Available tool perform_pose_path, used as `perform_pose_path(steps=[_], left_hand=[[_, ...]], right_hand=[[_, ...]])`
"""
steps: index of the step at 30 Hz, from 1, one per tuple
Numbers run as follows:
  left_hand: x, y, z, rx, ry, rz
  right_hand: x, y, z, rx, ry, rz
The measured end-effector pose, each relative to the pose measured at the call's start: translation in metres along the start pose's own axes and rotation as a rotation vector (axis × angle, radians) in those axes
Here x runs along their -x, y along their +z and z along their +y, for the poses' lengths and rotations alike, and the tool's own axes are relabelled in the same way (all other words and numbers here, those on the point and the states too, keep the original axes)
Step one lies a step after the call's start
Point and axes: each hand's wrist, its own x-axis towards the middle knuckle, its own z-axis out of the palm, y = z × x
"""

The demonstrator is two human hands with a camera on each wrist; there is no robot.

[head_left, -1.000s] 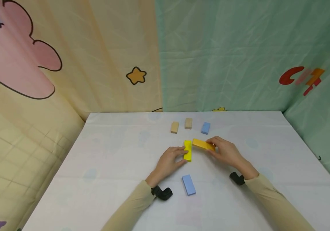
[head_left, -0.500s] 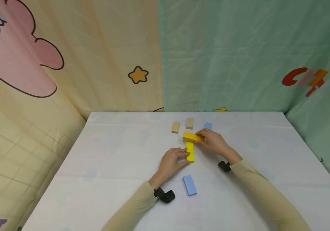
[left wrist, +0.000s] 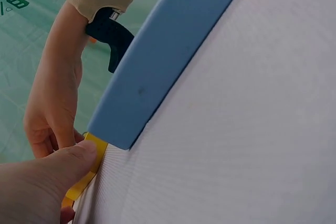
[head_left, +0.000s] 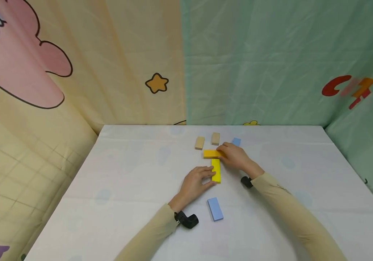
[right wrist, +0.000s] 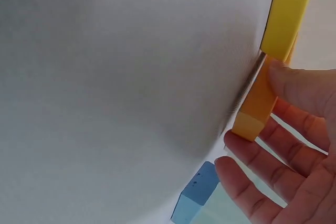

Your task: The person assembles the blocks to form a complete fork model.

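Note:
My left hand [head_left: 194, 184] holds a bright yellow block [head_left: 216, 171] lying lengthwise on the table, fingertips over its left side and thumb at its near end. In the left wrist view the thumb presses against that block [left wrist: 92, 153]. My right hand [head_left: 236, 157] grips an orange-yellow block [head_left: 210, 154] by its right part, between thumb and fingers. This block lies crosswise at the far end of the yellow one, so the two form a T. The right wrist view shows the orange block [right wrist: 258, 95] meeting the yellow block's end [right wrist: 286, 19].
A blue block [head_left: 215, 209] lies in front of the yellow one, near the left wrist's black camera [head_left: 188, 220]. Behind the hands stand two beige blocks [head_left: 199, 143] and another blue block [head_left: 236, 141], partly hidden by the right hand. Curtains [head_left: 255, 65] rise beyond the white table [head_left: 134, 217].
My right hand has carried the orange block leftward and away from me, turning it crosswise against the yellow block's far end. The left hand stays at the yellow block.

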Motion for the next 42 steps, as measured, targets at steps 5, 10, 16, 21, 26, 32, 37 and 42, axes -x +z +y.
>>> perform_pose_path(steps=[5,10,16,21,26,32,37,42], left_hand=[[0.0001,0.0003,-0.0004,-0.001,0.004,0.008],[-0.0004,0.0003,-0.0015,-0.020,0.012,0.007],[0.0000,0.0011,-0.0033,-0.043,0.030,0.010],[0.0006,0.0009,-0.0026,-0.043,0.029,0.019],[0.0008,0.0012,-0.0020,-0.038,0.024,0.020],[-0.0006,0.0013,-0.0019,-0.043,0.028,0.022],[-0.0011,0.0018,-0.0018,-0.048,0.022,0.017],[-0.0013,0.0016,-0.0018,-0.046,0.018,0.017]], right_hand=[[-0.0006,-0.0013,0.0017,-0.005,0.012,-0.052],[0.0015,-0.0031,0.0048,-0.067,0.019,-0.084],[0.0033,-0.0031,0.0062,-0.111,-0.012,-0.068],[0.0028,-0.0009,0.0063,-0.111,-0.039,-0.055],[0.0034,-0.0019,0.0051,-0.119,-0.035,-0.057],[0.0038,-0.0014,0.0065,-0.133,-0.044,-0.052],[0.0037,-0.0003,0.0088,-0.137,-0.042,-0.042],[0.0041,0.0008,0.0099,-0.139,-0.060,-0.031]])
